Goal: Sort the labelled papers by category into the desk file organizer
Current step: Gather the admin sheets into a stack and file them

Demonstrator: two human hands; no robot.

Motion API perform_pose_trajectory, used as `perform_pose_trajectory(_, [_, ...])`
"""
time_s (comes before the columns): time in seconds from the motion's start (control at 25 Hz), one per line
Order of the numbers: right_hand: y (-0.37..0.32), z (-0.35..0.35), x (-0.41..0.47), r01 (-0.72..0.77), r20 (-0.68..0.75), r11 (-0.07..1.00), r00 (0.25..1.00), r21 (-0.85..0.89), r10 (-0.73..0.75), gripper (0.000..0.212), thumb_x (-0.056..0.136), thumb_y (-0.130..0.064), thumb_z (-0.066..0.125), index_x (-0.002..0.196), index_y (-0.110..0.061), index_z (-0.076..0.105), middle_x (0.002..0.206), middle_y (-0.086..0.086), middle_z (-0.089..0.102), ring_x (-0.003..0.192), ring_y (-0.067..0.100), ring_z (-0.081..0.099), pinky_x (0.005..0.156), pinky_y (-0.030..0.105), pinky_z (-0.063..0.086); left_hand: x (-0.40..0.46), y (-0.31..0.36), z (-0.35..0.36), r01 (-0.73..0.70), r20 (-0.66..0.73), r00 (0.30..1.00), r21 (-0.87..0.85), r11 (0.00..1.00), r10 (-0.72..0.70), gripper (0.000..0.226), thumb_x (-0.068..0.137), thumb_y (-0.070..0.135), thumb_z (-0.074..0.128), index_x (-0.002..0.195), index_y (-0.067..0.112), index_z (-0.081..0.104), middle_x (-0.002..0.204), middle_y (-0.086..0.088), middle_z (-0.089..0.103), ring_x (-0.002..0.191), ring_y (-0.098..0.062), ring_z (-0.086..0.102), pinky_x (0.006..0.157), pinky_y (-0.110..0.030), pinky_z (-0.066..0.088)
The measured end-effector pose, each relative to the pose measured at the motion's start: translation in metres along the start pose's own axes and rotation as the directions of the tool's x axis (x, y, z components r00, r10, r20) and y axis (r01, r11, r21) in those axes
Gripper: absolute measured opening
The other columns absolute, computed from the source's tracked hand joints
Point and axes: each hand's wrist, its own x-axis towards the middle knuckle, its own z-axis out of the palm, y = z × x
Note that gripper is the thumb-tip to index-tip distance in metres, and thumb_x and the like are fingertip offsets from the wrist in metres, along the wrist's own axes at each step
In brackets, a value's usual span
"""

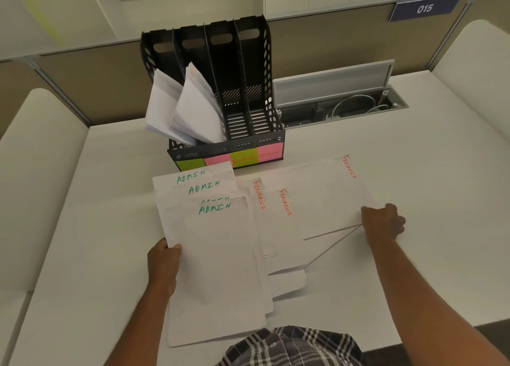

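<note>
Left hand (163,263) has its grip pinched on the edge of the ADMIN stack (212,244), thumb on top, keeping those sheets squared as one category. Right hand (383,222) grips the FINANCE papers (317,200) at their right edge, lifting that side off the table (414,178). I think it holds several sheets, but the edges blur together. The organizer (220,95) stands just beyond the papers; its two left slots already hold curling sheets (187,109), its FINANCE and ADMIN slots on the right look bare. Coloured labels (242,157) mark the front. An open cable tray (345,103) sits right of it, well clear.
</note>
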Motion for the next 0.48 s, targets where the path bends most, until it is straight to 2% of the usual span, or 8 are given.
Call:
perform_pose_trajectory(0.12, [-0.008, -0.005, 0.001, -0.010, 0.020, 0.992, 1.000, -0.126, 0.013, 0.047, 0.083, -0.015, 0.063, 0.127, -0.004, 0.052, 0.136, 0.023, 0.034, 0.124, 0.040, 0.037, 0.098, 0.045, 0.043, -0.003, 0.000, 0.005, -0.017, 0.002, 1.000, 0.030, 0.999, 0.017, 0.023, 0.090, -0.001, 0.057, 0.086, 0.021, 0.064, 0.088, 0.000, 0.067, 0.079, -0.021, 0.060, 0.076, -0.030, 0.047])
perform_pose_trajectory(0.24, [-0.012, -0.008, 0.002, 0.051, 0.061, 0.984, 0.997, -0.173, -0.041, 0.040, 0.083, -0.012, 0.062, 0.123, -0.006, 0.059, 0.133, 0.022, 0.044, 0.123, 0.039, 0.039, 0.097, 0.041, 0.041, -0.003, 0.001, 0.008, -0.016, 0.004, 1.000, 0.049, 0.999, 0.016, 0.020, 0.091, 0.000, 0.057, 0.095, 0.018, 0.065, 0.091, 0.000, 0.066, 0.084, -0.025, 0.061, 0.079, -0.033, 0.047])
perform_pose_trajectory(0.32, [-0.009, -0.007, -0.001, 0.099, 0.064, 0.988, 0.994, -0.117, -0.092, 0.038, 0.083, -0.013, 0.061, 0.121, -0.009, 0.061, 0.129, 0.020, 0.053, 0.122, 0.041, 0.044, 0.097, 0.044, 0.043, -0.003, 0.002, 0.011, -0.023, 0.005, 1.000, 0.057, 0.998, 0.023, 0.020, 0.091, 0.001, 0.057, 0.096, 0.018, 0.065, 0.093, -0.001, 0.066, 0.085, -0.025, 0.061, 0.078, -0.033, 0.047])
perform_pose_trajectory(0.4, [-0.004, -0.004, -0.007, 0.217, 0.020, 0.975, 0.976, -0.039, -0.217, 0.033, 0.085, -0.011, 0.059, 0.117, -0.010, 0.065, 0.119, 0.018, 0.064, 0.118, 0.041, 0.050, 0.095, 0.043, 0.045, -0.004, 0.004, 0.013, -0.033, 0.010, 0.999, 0.050, 0.998, 0.033, 0.021, 0.090, 0.000, 0.057, 0.093, 0.019, 0.065, 0.092, 0.000, 0.067, 0.082, -0.023, 0.061, 0.075, -0.030, 0.046])
perform_pose_trajectory(0.48, [0.000, 0.001, -0.018, 0.435, -0.096, 0.900, 0.897, 0.032, -0.431, 0.023, 0.088, -0.006, 0.059, 0.108, -0.007, 0.070, 0.108, 0.019, 0.069, 0.107, 0.041, 0.056, 0.088, 0.039, 0.044, -0.004, 0.005, 0.015, -0.031, 0.008, 0.999, 0.051, 0.998, 0.031, 0.026, 0.090, 0.000, 0.056, 0.081, 0.023, 0.063, 0.087, 0.005, 0.067, 0.076, -0.017, 0.060, 0.067, -0.026, 0.046])
